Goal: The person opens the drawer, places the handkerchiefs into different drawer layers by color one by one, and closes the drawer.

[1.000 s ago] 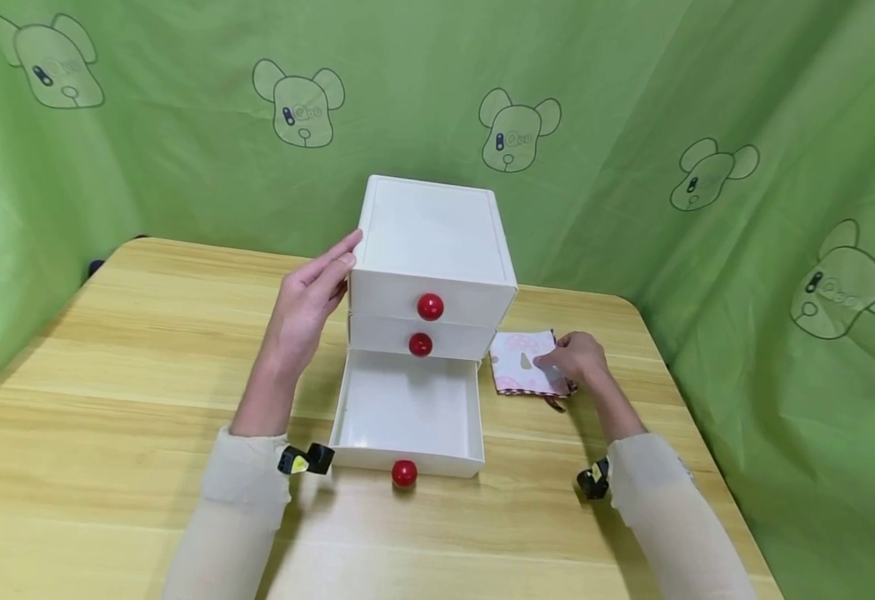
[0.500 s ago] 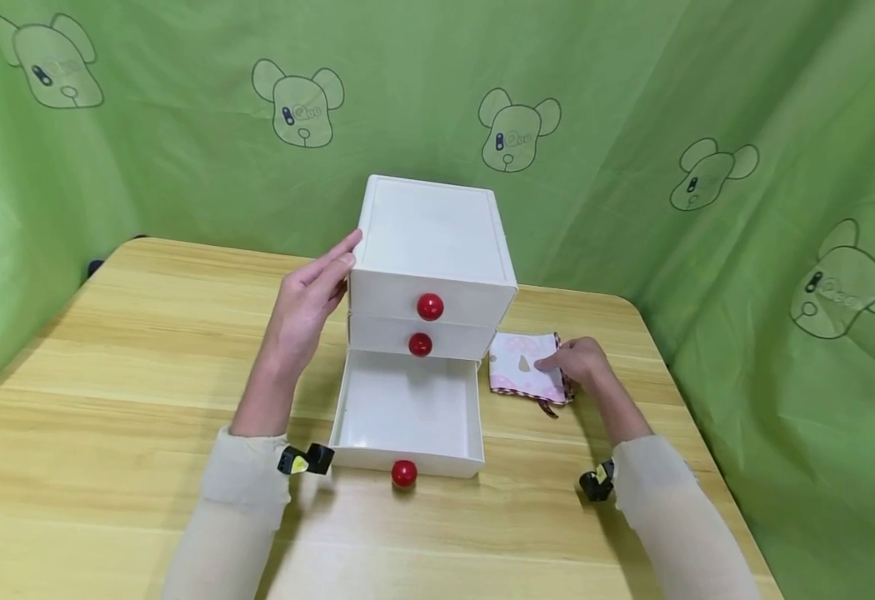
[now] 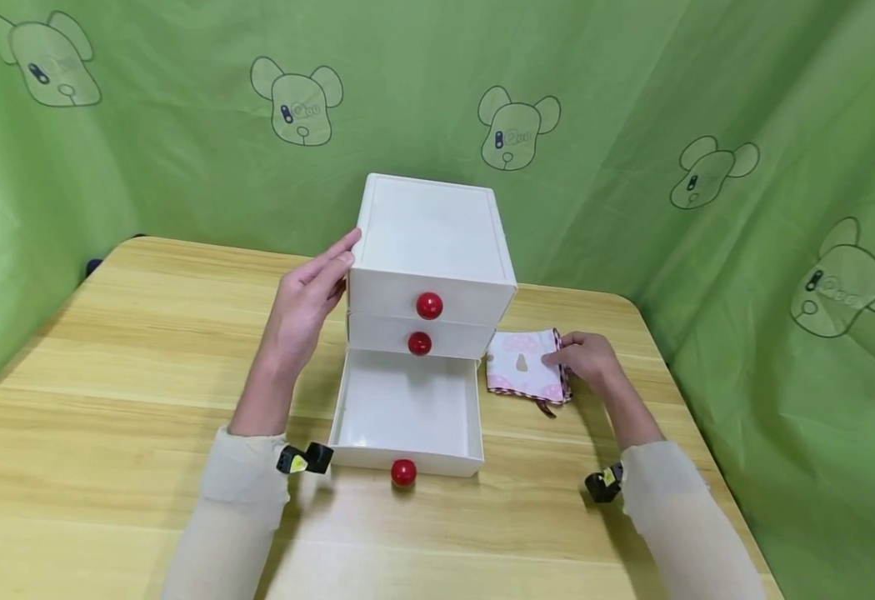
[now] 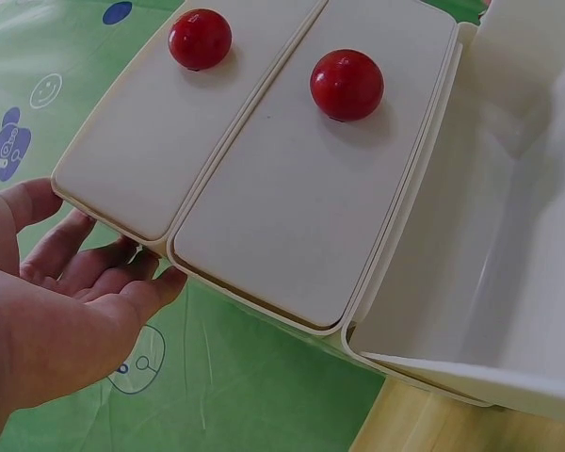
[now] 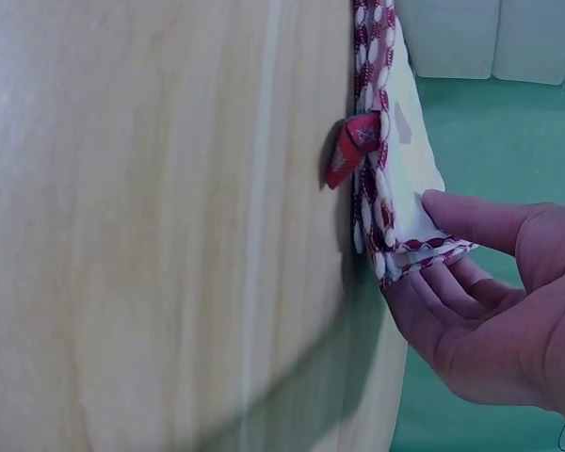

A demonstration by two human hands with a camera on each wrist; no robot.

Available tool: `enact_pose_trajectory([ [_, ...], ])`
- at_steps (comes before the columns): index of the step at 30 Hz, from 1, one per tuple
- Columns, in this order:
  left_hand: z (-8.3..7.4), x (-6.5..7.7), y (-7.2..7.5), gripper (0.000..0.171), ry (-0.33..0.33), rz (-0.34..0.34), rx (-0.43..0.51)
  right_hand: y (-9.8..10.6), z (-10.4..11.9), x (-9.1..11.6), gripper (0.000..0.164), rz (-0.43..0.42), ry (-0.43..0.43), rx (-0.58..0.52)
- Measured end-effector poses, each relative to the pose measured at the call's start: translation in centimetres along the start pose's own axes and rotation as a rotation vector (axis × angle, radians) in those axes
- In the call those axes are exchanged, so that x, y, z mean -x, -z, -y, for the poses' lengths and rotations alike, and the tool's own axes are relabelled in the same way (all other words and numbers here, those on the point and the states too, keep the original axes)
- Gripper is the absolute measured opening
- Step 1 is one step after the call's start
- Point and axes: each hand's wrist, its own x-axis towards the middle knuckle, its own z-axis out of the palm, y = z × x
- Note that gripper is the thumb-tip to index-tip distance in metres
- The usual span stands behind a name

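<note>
A white drawer unit [image 3: 433, 229] with red ball knobs stands mid-table; its two upper drawers are pushed in, and the bottom drawer [image 3: 407, 408] is pulled out with nothing in it. My left hand [image 3: 301, 312] rests against the unit's left side, fingers extended along the wall in the left wrist view. To the right of the unit lies a folded towel [image 3: 512, 367], white and pink with a checkered red edging and a red tag [image 5: 355, 148]. My right hand [image 3: 591, 360] pinches its right edge, thumb on top and fingers at the underside.
The wooden table [image 3: 145, 375] has rounded far corners. A green curtain [image 3: 407, 100] with printed bear heads hangs behind it and along both sides. The bottom drawer juts toward the front, its red knob [image 3: 403, 473] foremost.
The right hand has drawn back a little to the right, its thumb closer to the towel's edge. The towel has shifted slightly left. The left hand and drawers look unchanged.
</note>
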Motion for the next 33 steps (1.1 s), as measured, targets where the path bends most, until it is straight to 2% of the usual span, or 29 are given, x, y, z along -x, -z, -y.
enact_pose_trajectory([
  [8, 0.0, -0.1, -0.1, 0.042, 0.002, 0.001, 0.002, 0.6, 0.2, 0.8, 0.039, -0.025, 0.018, -0.043],
  [12, 0.0, -0.1, -0.1, 0.042, 0.002, 0.003, 0.005, 0.9, 0.6, 1.5, 0.047, -0.015, 0.037, -0.101],
  [21, 0.0, 0.0, 0.0, 0.042, 0.004, -0.001, 0.000, 1.9, 2.8, 3.5, 0.055, -0.007, 0.110, -0.227],
  [33, 0.0, 0.0, 0.0, 0.041, 0.007, -0.001, -0.002, 3.4, 5.0, 6.6, 0.048, -0.043, 0.204, -0.209],
])
